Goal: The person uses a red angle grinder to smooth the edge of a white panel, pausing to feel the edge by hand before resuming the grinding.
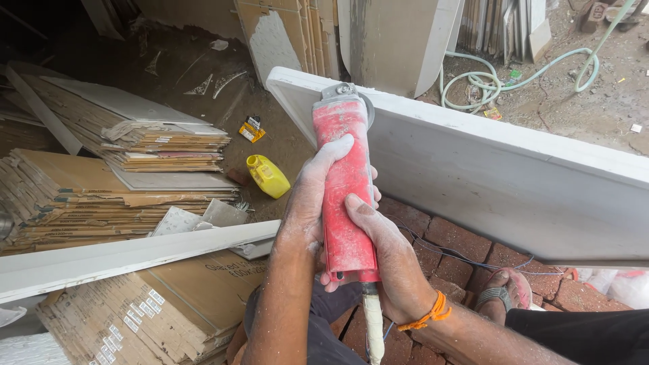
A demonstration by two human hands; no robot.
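Note:
Both of my hands grip a dusty red angle grinder [345, 169]. My left hand [312, 196] wraps its body from the left, fingers up near the head. My right hand [389, 260] holds the lower end, where a taped white cord [373, 321] leaves it; an orange thread band circles that wrist. The grinder's grey metal head [341, 91] rests against the top edge of a white board [514, 169] standing on its edge and running from centre to the right. The disc is hidden behind the board edge.
Stacks of flattened cardboard [101, 196] lie at left, crossed by a long white strip [128, 253]. A yellow jug [268, 176] lies on the dirt. Red brick paving [466, 247], my sandalled foot [503, 297] and a pale green hose [514, 78] are at right.

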